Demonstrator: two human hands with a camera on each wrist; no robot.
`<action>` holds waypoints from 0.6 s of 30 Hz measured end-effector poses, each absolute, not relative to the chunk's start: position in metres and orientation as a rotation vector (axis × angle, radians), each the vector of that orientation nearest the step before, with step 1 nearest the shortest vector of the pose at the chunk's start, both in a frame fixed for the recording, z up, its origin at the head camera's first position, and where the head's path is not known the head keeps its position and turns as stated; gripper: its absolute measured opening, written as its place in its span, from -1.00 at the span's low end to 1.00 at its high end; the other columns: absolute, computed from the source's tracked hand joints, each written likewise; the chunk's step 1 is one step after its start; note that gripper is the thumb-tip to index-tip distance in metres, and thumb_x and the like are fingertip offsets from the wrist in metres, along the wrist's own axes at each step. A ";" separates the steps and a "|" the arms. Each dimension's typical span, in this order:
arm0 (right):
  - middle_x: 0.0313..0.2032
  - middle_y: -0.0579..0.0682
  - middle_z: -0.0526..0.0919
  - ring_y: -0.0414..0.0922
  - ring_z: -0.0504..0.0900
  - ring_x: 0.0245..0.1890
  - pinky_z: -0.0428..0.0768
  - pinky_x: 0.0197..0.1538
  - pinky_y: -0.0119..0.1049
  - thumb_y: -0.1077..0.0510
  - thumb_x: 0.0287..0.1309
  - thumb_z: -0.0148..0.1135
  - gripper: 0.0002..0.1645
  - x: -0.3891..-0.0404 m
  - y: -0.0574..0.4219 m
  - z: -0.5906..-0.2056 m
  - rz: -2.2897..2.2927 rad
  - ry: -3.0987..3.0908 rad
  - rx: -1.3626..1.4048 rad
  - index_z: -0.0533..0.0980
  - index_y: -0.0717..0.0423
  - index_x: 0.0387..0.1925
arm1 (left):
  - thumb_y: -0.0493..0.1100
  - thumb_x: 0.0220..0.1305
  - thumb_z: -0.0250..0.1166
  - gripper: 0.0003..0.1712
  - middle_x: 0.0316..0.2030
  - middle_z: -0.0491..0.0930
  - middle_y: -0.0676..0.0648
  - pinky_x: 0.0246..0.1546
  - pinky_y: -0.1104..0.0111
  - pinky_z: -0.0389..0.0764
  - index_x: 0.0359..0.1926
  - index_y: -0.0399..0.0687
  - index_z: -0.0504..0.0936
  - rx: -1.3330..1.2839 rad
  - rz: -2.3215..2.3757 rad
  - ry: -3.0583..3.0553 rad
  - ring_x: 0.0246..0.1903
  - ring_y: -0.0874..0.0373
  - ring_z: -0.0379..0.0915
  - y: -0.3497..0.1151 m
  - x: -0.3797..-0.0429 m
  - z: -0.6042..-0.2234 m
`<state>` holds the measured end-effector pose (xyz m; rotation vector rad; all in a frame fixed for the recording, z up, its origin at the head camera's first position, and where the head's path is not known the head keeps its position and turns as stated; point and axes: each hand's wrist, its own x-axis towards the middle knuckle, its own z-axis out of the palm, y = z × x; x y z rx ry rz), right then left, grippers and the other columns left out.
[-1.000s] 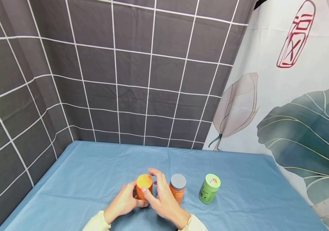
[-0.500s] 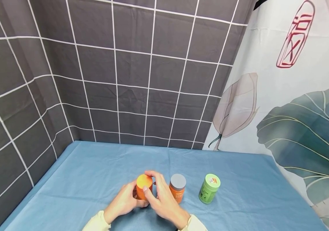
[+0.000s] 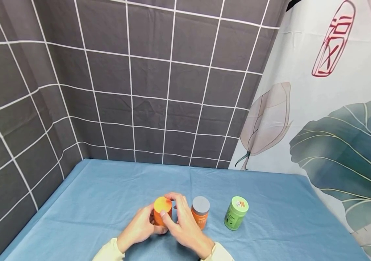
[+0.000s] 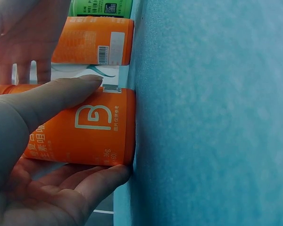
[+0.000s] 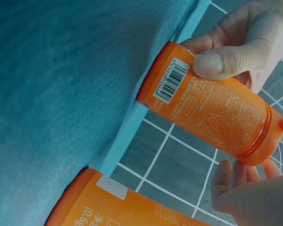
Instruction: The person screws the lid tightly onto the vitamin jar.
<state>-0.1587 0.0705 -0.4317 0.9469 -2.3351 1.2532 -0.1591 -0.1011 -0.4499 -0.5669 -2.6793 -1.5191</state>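
Note:
An orange supplement bottle [image 3: 163, 219] with a bright orange lid [image 3: 162, 203] stands upright on the blue cloth. My left hand [image 3: 141, 224] grips its body from the left; the left wrist view shows the thumb [image 4: 61, 96] across the near side and fingers [image 4: 101, 186] behind. From the right, my right hand [image 3: 187, 228] pinches the lid, its thumb at the near rim and forefinger at the far rim. The right wrist view shows the bottle's barcode [image 5: 171, 80] and a narrow groove beneath the lid [image 5: 269, 141].
A second orange bottle [image 3: 200, 219] with a grey lid stands close to the right of my right hand. Farther right is a green bottle [image 3: 236, 214] with a sticker on its lid. Dark gridded cloth [image 3: 149, 119] hangs behind the table [image 3: 280, 203].
My right forefinger has come down from above onto the lid's far rim, and the thumb has shifted slightly on the lid. The left hand and the bottles have stayed in place.

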 end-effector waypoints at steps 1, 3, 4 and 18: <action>0.02 -0.18 0.38 -0.26 0.32 -0.05 0.41 -0.06 -0.21 -0.05 0.24 0.06 -0.59 -0.158 0.071 -0.432 1.253 -2.333 0.947 0.28 -0.05 0.08 | 0.05 -0.26 0.53 -0.22 -0.20 0.57 0.05 -0.26 0.46 0.47 0.05 -0.09 0.46 -0.569 -1.526 -2.677 -0.33 0.30 0.44 -0.101 -0.159 -0.450; 0.02 -0.18 0.38 -0.26 0.31 -0.05 0.40 -0.07 -0.22 -0.04 0.24 0.06 -0.60 -0.158 0.071 -0.432 1.253 -2.325 0.947 0.29 -0.04 0.07 | 0.05 -0.25 0.52 -0.21 -0.20 0.57 0.04 -0.27 0.46 0.47 0.05 -0.09 0.46 -0.571 -1.529 -2.680 -0.34 0.30 0.44 -0.101 -0.159 -0.450; 0.02 -0.18 0.38 -0.25 0.30 -0.05 0.39 -0.07 -0.22 -0.04 0.24 0.07 -0.60 -0.158 0.071 -0.432 1.252 -2.322 0.946 0.29 -0.04 0.06 | 0.05 -0.25 0.52 -0.21 -0.20 0.57 0.04 -0.27 0.47 0.47 0.06 -0.10 0.45 -0.571 -1.529 -2.683 -0.34 0.30 0.44 -0.101 -0.159 -0.450; 0.02 -0.19 0.34 -0.21 0.29 -0.04 0.38 -0.09 -0.26 -0.06 0.22 0.09 -0.58 -0.159 0.070 -0.433 1.221 -2.303 0.930 0.28 -0.05 0.05 | 0.06 -0.25 0.52 -0.24 -0.22 0.57 0.05 -0.27 0.46 0.47 0.03 -0.08 0.47 -0.567 -1.513 -2.681 -0.35 0.31 0.43 -0.102 -0.159 -0.450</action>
